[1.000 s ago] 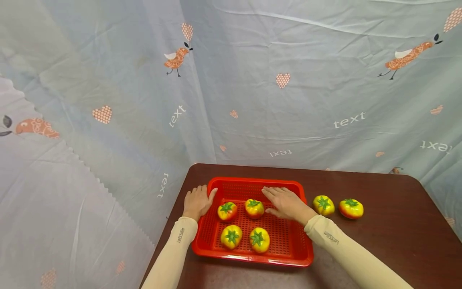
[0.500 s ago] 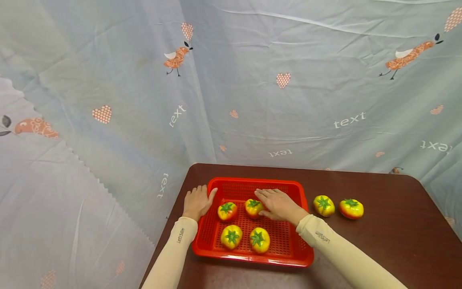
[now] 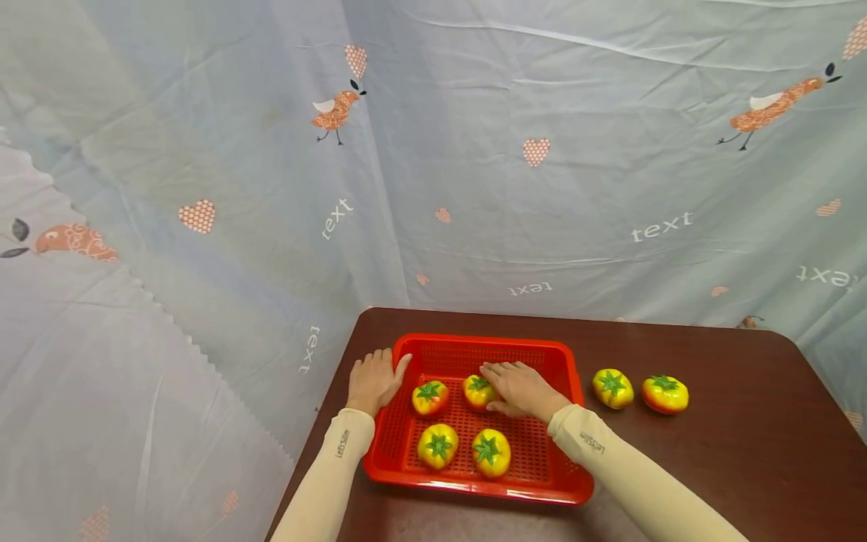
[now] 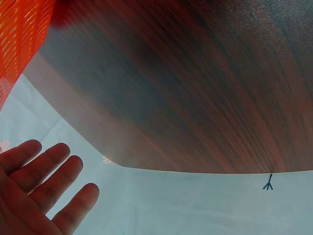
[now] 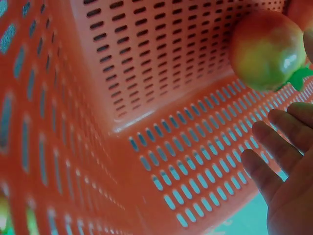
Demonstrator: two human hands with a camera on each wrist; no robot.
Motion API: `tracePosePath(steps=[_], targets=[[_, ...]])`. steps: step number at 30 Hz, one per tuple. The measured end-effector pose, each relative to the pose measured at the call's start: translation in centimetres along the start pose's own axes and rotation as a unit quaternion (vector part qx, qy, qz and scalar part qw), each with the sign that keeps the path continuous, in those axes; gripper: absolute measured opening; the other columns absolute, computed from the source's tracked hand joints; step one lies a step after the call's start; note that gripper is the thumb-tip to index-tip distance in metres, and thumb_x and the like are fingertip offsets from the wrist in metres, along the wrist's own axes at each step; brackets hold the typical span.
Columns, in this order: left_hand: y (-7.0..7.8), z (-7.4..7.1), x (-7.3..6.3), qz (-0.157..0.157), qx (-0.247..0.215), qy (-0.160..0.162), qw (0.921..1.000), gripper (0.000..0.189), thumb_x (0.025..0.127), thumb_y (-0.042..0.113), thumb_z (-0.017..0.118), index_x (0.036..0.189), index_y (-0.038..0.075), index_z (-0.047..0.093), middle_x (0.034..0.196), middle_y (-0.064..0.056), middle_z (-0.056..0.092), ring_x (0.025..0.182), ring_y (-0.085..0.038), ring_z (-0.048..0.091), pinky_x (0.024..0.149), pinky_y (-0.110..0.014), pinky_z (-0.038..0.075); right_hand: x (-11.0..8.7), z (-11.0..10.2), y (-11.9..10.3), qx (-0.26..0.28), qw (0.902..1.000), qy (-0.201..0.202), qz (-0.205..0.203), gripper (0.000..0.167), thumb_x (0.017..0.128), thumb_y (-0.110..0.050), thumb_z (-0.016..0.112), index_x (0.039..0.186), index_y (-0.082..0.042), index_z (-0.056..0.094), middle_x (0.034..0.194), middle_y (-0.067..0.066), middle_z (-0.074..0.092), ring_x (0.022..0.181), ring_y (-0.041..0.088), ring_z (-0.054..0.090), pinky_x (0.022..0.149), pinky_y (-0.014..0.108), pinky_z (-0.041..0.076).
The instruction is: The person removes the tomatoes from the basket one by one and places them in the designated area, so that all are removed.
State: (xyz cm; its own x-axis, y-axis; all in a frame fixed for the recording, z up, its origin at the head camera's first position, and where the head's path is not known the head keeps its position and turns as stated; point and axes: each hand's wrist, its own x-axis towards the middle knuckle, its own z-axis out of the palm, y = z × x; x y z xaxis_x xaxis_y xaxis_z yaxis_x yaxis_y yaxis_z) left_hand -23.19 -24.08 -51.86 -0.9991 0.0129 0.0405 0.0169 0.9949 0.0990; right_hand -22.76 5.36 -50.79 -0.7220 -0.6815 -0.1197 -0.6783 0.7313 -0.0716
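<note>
Tomato (image 3: pixel 474 397) sat in red basket (image 3: pixel 474 489), rear row; R grip (image 3: pixel 520 388) was over its R side, fingers extended, no clasp; touch unclear. L grip (image 3: pixel 372 381) was at basket's L side, fingers straight, also unclasped. Tomato prob. light, stiff, slippery (glossy), not fragile; best held round widest sides, below leaf (image 3: pixel 477 382).

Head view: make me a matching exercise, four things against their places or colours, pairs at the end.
1. Left hand
2. Right hand
3. Basket
4. Table

A. Red, with four fruits inside
B. Dark brown, under the basket
C. By the basket's left edge
D. Over the basket, close to a fruit

Pairs: 1-C, 2-D, 3-A, 4-B
</note>
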Motion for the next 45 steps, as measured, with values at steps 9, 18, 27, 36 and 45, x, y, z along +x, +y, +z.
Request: tracePosePath(steps=[9, 18, 27, 36, 45], targets=[[0.3, 0.0, 0.2, 0.000, 0.001, -0.005, 1.0000, 0.069, 0.101, 0.057, 0.031, 0.132, -0.002, 0.053, 0.125, -0.020, 0.061, 0.115, -0.038, 0.057, 0.102, -0.053, 0.043, -0.2, 0.9, 0.0, 0.005, 0.9999, -0.011, 0.000, 0.069, 0.093, -0.044, 0.063, 0.147, -0.005, 0.043, 0.150, 0.011, 0.047, 0.134, 0.031, 0.049, 0.110, 0.050, 0.039], [0.4, -0.2, 0.3, 0.002, 0.004, -0.005, 1.0000, 0.071, 0.102, 0.057, 0.029, 0.132, -0.003, 0.052, 0.127, -0.021, 0.060, 0.116, -0.039, 0.056, 0.102, -0.054, 0.042, 0.3, 1.3, -0.3, 0.005, 1.0000, 0.000, 0.002, 0.069, 0.094, -0.044, 0.062, 0.147, -0.006, 0.042, 0.150, 0.010, 0.046, 0.134, 0.030, 0.049, 0.110, 0.050, 0.040], [0.4, -0.1, 0.2, 0.000, 0.001, -0.006, 1.0000, 0.071, 0.102, 0.057, 0.030, 0.132, -0.003, 0.052, 0.126, -0.021, 0.060, 0.116, -0.039, 0.056, 0.103, -0.053, 0.042, 1.3, 1.7, -0.9, 0.004, 1.0000, 0.004, 0.007, 0.066, 0.094, -0.042, 0.062, 0.146, -0.006, 0.044, 0.146, 0.010, 0.051, 0.130, 0.029, 0.052, 0.108, 0.048, 0.042], [0.5, -0.3, 0.1, 0.001, 0.003, -0.005, 1.0000, 0.068, 0.101, 0.056, 0.033, 0.130, -0.002, 0.054, 0.123, -0.020, 0.062, 0.113, -0.038, 0.057, 0.101, -0.053, 0.043, 1.6, 2.0, -0.9, -0.004, 0.9999, 0.006, 0.008, 0.064, 0.094, -0.040, 0.063, 0.146, -0.007, 0.045, 0.144, 0.009, 0.052, 0.129, 0.028, 0.053, 0.108, 0.047, 0.043], [0.0, 0.0, 0.0, -0.001, 0.002, -0.009, 1.0000, 0.068, 0.101, 0.056, 0.033, 0.131, -0.002, 0.053, 0.124, -0.020, 0.061, 0.113, -0.038, 0.057, 0.101, -0.053, 0.043, 1.1, 1.4, -0.5, 0.003, 0.9998, 0.020, -0.007, 0.063, 0.094, -0.040, 0.063, 0.145, -0.007, 0.045, 0.143, 0.010, 0.053, 0.129, 0.030, 0.054, 0.108, 0.049, 0.042]])
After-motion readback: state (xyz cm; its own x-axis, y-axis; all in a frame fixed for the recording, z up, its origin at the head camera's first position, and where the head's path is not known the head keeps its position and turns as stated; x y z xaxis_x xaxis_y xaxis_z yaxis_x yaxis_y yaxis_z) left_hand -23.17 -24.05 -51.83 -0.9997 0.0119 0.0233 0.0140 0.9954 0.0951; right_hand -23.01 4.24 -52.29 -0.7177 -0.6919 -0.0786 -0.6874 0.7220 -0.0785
